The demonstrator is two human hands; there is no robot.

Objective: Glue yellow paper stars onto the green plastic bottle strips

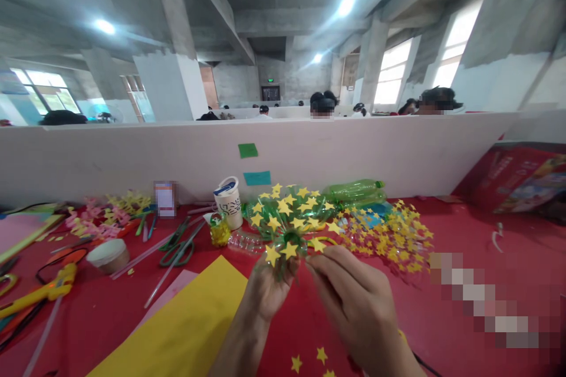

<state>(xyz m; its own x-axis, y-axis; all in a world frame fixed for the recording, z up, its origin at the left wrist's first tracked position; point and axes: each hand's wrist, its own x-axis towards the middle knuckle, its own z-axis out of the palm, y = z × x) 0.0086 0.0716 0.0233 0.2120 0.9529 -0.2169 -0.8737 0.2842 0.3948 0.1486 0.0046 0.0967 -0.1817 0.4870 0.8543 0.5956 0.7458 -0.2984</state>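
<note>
My left hand is closed around the base of a cut green plastic bottle. Thin strips fan out from this piece, and yellow stars sit on their ends. The thumb and fingers of my right hand pinch together at the lower edge of one yellow star, at the near right side of the fan; the exact grip is partly hidden. Loose yellow stars lie on the red table below my hands.
Another cluster of yellow stars lies right, near green bottles. Leftward are yellow paper, scissors, a paper cup, a glue gun and pink-yellow star strands. A white partition borders the red table; people sit beyond.
</note>
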